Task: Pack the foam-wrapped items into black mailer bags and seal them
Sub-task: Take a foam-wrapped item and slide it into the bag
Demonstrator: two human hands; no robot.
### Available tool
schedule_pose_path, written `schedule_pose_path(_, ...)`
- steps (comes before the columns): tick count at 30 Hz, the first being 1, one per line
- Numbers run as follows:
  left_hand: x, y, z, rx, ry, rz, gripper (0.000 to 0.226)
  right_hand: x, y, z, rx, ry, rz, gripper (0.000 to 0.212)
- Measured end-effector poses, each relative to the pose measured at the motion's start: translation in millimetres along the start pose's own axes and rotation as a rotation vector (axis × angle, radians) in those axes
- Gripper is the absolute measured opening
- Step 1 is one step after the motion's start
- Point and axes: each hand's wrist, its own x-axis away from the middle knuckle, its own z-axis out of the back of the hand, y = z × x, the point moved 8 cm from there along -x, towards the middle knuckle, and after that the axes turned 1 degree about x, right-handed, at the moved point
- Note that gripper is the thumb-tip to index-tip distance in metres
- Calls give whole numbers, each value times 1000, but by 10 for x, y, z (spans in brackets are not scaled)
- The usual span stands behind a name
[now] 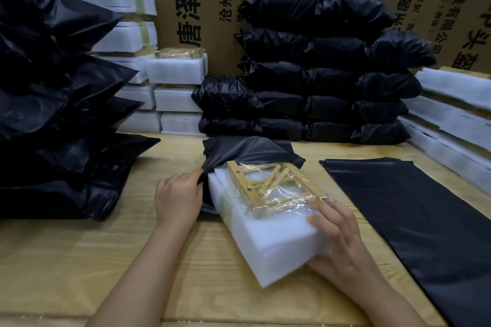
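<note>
Pinching the mailer bag (252, 148) mouth with my left hand (178, 194), just left of the foam-wrapped item (265, 236) on the desk (79, 260); my right hand (337, 241) grips its near end. Behind it, packed bags (318, 87) stacked; flat bags (398, 207) right.

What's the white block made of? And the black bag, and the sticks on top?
The white block looks like matte foam, layered in sheets. The black bag seems thin plastic film: wrinkled, dully shiny. The sticks look like pale bare wood with drilled holes, under glossy clear wrap.
</note>
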Motion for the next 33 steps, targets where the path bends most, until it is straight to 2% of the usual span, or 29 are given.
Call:
schedule_pose_path(4, -17, -176, 22, 125, 40, 188, 14, 19, 60, 52, -21, 13, 3, 43)
schedule_pose_path(7, -1, -249, 8, 225, 39, 292, 16, 15, 63, 52, -12, 8, 25, 50)
schedule_pose_path(9, -21, -206, 34, 228, 67, 258, 14, 20, 37, 20, -13, -16, 50, 55)
schedule_pose_path(12, -58, -24, 105, 115, 119, 80, 21, 31, 0, -2, -1, -27, 92, 50)
schedule_pose_path(14, -46, 65, 164, 121, 189, -15, 18, 26, 4, 1, 24, -22, 82, 46)
schedule_pose_path(18, 10, 123, 239, 189, 254, -56, 16, -12, -28, -8, 79, 29, 31, 46)
schedule_pose_path(20, 18, 152, 239, 239, 240, -49, 16, -70, -64, -7, 86, 75, -10, 50)
schedule_pose_path(23, 2, 84, 208, 340, 205, 67, 12, -137, -122, -36, 107, 84, -19, 54)
schedule_pose_path(26, -5, -20, 127, 338, 155, 139, 16, -165, -160, -17, 74, 83, -17, 65)
schedule_pose_path(28, -1, -176, -3, 378, 53, 268, 24, -196, -155, 37, 19, 109, -57, 64)
schedule_pose_path(30, 36, -307, -145, 528, -56, 425, 19, -237, -135, 75, -3, 126, -107, 63)
schedule_pose_path(31, 57, -321, -183, 560, -85, 448, 11, -255, -130, 82, 3, 129, -122, 62)
schedule_pose_path(33, 77, -253, -163, 482, -91, 378, 21, -278, -140, 70, 22, 131, -139, 61)
